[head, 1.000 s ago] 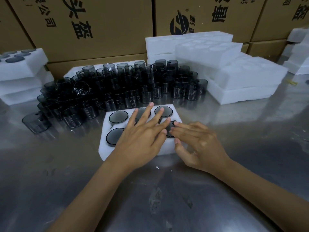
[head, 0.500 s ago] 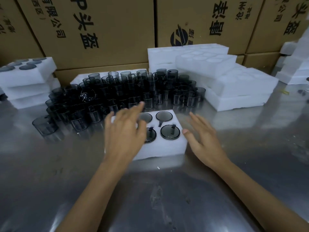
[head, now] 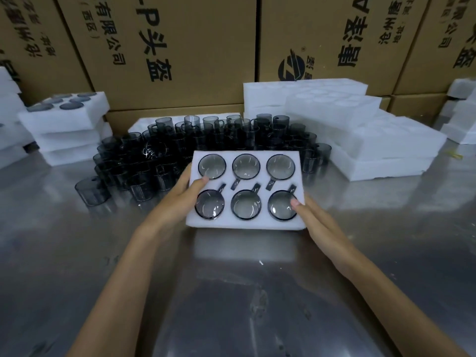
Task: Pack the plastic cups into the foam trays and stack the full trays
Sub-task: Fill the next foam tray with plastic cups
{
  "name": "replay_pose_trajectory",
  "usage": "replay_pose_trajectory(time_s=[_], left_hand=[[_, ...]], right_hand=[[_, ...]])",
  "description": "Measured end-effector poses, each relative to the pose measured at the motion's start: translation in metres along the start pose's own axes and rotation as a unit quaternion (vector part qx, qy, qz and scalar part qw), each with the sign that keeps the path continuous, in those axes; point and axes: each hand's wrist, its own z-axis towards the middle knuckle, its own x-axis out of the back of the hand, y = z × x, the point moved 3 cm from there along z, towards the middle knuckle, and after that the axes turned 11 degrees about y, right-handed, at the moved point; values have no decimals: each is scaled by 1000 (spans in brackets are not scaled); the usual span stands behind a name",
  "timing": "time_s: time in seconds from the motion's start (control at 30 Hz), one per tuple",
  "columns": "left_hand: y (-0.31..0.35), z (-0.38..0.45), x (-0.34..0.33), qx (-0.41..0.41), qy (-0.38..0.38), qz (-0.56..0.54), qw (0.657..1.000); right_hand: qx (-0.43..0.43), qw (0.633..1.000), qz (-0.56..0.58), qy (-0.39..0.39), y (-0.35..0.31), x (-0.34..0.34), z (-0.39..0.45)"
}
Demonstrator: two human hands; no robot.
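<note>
Lifting is the step judged in hand: the full foam tray (head: pixel 246 224), six plastic cups (head: pixel 246 166) seated in its pockets, is held tilted off the worktop (head: pixel 231 292), clamped between the left hand (head: pixel 180 199) and right hand (head: pixel 313 220), thumbs curled over its top at either end. Beyond the grip stand the loose cups (head: pixel 180 150); far to its left, the stack of filled trays (head: pixel 64 124). Next, the tray would need to be carried level and squared onto that stack.

Steel table (head: pixel 386 266), loose dark cups (head: pixel 159 161) at back, foam tray stacks (head: pixel 360 140) L & R
</note>
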Motion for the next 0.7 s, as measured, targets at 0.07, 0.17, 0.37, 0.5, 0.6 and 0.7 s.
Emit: replay_pose_trajectory(time_s=[0.07, 0.17, 0.37, 0.5, 0.6, 0.7], left_hand=[[5, 1, 1, -24, -46, -37, 998], [6, 3, 8, -30, -65, -82, 994], [30, 43, 39, -2, 100, -298, 949], [62, 92, 77, -44, 189, -348, 917], [80, 135, 112, -58, 269, -409, 870], [88, 175, 153, -35, 383, -423, 821]], right_hand=[[-11, 996, 66, 66, -5, -2, 6], [-59, 977, 153, 133, -17, -8, 20], [-122, 934, 231, 243, -19, -39, 68], [-98, 943, 147, 283, -1, -58, 80], [-51, 952, 99, 287, 4, -68, 90], [-27, 948, 84, 305, 7, -73, 102]])
